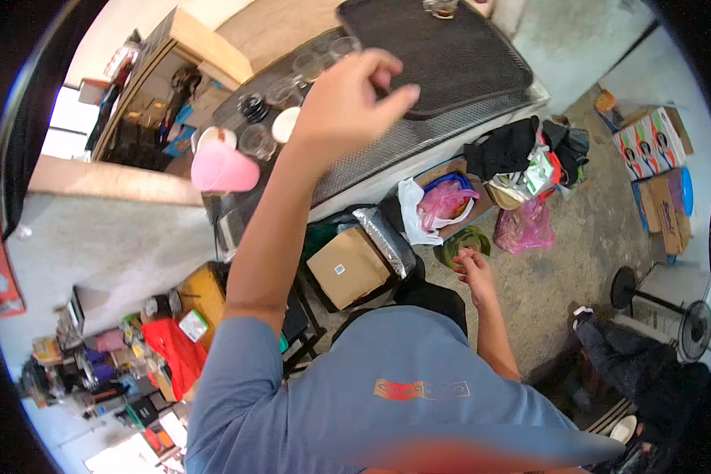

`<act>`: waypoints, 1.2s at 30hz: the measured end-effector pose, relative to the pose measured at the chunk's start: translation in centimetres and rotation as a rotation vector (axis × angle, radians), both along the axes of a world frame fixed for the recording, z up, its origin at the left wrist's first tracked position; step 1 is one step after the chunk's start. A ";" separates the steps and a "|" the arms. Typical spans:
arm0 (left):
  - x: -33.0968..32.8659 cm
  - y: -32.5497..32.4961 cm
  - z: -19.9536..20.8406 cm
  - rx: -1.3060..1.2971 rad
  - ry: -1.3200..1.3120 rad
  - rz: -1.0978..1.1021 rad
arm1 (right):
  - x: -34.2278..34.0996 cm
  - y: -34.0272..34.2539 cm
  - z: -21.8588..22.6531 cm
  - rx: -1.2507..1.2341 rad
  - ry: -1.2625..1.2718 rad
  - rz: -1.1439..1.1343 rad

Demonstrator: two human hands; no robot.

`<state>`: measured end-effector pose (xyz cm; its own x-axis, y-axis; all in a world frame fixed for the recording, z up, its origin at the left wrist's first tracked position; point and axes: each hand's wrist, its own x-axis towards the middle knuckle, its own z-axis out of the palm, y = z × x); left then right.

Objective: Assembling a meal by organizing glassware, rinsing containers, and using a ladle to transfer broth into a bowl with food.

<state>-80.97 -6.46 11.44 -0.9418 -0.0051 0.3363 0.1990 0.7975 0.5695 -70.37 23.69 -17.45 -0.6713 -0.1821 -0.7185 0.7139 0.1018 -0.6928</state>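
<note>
My left hand (pixel 347 103) is raised over the near edge of a black mesh tray (pixel 450 55) on a counter covered with grey matting (pixel 387 154). Its fingers are loosely spread and nothing shows in them. Several clear glasses (pixel 308 67) and a white lid (pixel 284 124) stand just left of the hand. A pink cup (pixel 225 167) sits at the counter's left end, and another glass (pixel 441 8) is on the tray's far side. My right hand (pixel 472 268) hangs low by my hip, fingers loosely bent and empty, above a green round thing (pixel 466 241) on the floor.
Under the counter lie a brown cardboard box (pixel 347 267), a silver pouch (pixel 387 237), white and pink plastic bags (pixel 525 227) and dark clothes (pixel 502 146). Printed cartons (pixel 652 142) and a floor fan (pixel 683 316) stand right. Another person's legs (pixel 632 371) are lower right. Cluttered shelves (pixel 146 103) stand left.
</note>
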 end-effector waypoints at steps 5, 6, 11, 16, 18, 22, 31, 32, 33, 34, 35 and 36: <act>-20.6 -1.3 -5.9 -0.230 0.066 0.238 | 2.1 3.9 -1.0 0.019 -0.016 -0.194; -23.1 -0.6 -5.2 -0.169 -0.133 0.246 | 3.1 5.3 -1.7 0.046 -0.031 -0.246; -31.5 -0.3 -8.5 -0.205 -0.122 0.257 | 7.5 10.6 -2.9 0.151 -0.140 -0.473; -33.5 -0.4 -9.5 -0.243 -0.136 0.337 | 9.5 12.9 -3.8 0.182 -0.219 -0.591; -32.0 0.8 -8.7 -0.215 -0.110 0.368 | 9.3 12.9 -3.5 0.186 -0.230 -0.614; -26.7 3.4 -3.5 -0.107 -0.102 0.304 | 6.9 12.0 -2.8 0.135 -0.174 -0.562; -5.1 7.1 -2.9 -0.012 0.110 0.322 | -1.9 4.9 0.8 0.071 0.096 0.051; -1.4 7.7 -3.3 0.025 0.040 0.295 | -2.2 3.5 1.9 0.018 0.220 0.135; 2.1 9.2 -3.5 0.050 -0.014 0.246 | -2.3 2.3 3.0 -0.051 0.355 0.195; 6.2 9.5 -4.2 0.068 -0.058 0.265 | -2.0 0.5 4.9 -0.186 0.338 0.214; 9.9 9.9 -5.1 0.091 -0.096 0.280 | -1.4 -0.2 4.3 -0.197 0.345 0.278; 13.5 10.4 -6.3 0.120 -0.078 0.315 | -0.8 -0.5 2.9 -0.376 0.278 0.316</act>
<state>-67.44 3.89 5.17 -0.9104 -0.3353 0.2425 -0.0945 0.7390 0.6671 -71.19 23.18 -14.60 -0.6969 -0.6145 -0.3697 0.4745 -0.0086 -0.8802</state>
